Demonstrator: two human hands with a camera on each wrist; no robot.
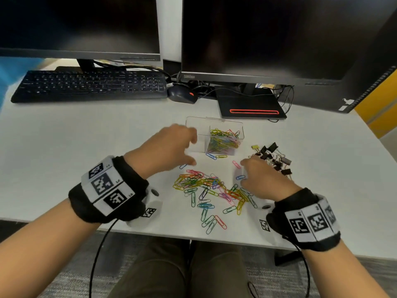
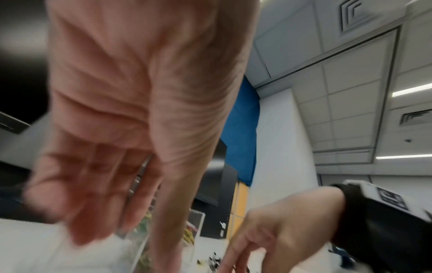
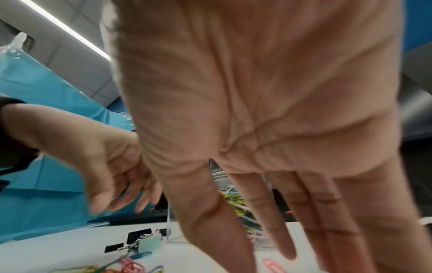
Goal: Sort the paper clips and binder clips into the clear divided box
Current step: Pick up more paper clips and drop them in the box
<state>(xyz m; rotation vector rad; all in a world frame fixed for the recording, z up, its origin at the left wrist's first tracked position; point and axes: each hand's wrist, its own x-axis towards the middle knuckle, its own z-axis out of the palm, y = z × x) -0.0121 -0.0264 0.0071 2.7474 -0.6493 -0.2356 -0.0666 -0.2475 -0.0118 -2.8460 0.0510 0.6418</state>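
Hovering over the white desk (image 1: 86,134), my left hand (image 1: 169,145) sits in front of the clear divided box (image 1: 214,134), blurred, with fingers loosely spread and nothing in them; the left wrist view shows the same relaxed palm (image 2: 131,110) facing down. My right hand (image 1: 262,179) is lower, between the loose pile of paper clips (image 1: 206,190) and the heap of binder clips (image 1: 275,160), its fingers straight and apart, reaching down to the desk; the right wrist view shows the flat palm (image 3: 257,101) and long fingers (image 3: 268,212) pointing at the tabletop, holding nothing. Both wrists carry black fabric bands (image 1: 111,190) with white blocks printed in black square-code markers. The only writing I can partly read is a pale logo on the bezel of the right monitor (image 1: 268,37); it looks like "ThinkVision", though it is soft. The box is hard transparent plastic with straight walls; its right compartment holds a tangle of coloured wire paper clips (image 1: 224,139), and the left compartment shows none. The loose clips are thin coated wire loops in yellow, green, pink, blue and orange. The binder clips are mostly black folded metal with wire handles, with one yellow clip (image 1: 255,146) at the far edge of the heap.
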